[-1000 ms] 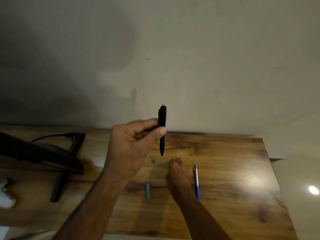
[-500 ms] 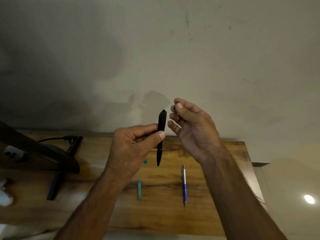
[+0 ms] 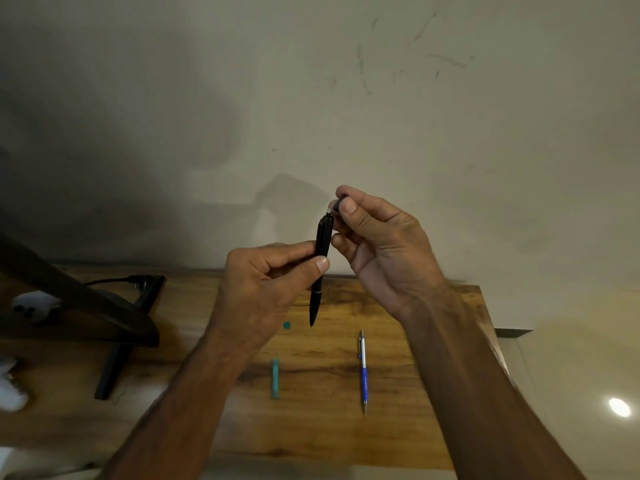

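My left hand (image 3: 266, 289) grips a black pen (image 3: 320, 268) upright, tip down, above the wooden table (image 3: 415, 427). A small pale stub shows at the pen's top end. My right hand (image 3: 384, 251) is raised beside the pen's top and pinches a small dark cap-like piece (image 3: 336, 205) between thumb and forefinger, right above that stub. On the table below lie a blue and silver pen (image 3: 363, 372), a teal clip-like strip (image 3: 275, 378) and a tiny teal piece (image 3: 286, 324).
A dark monitor (image 3: 69, 303) on a black stand (image 3: 114, 368) with a cable fills the table's left side. White objects sit at the far left edge. A plain wall rises behind the table. Tiled floor with a light reflection shows at the right.
My right hand rose from the table to the pen's top and now pinches a small dark piece there. The left hand kept the black pen upright.
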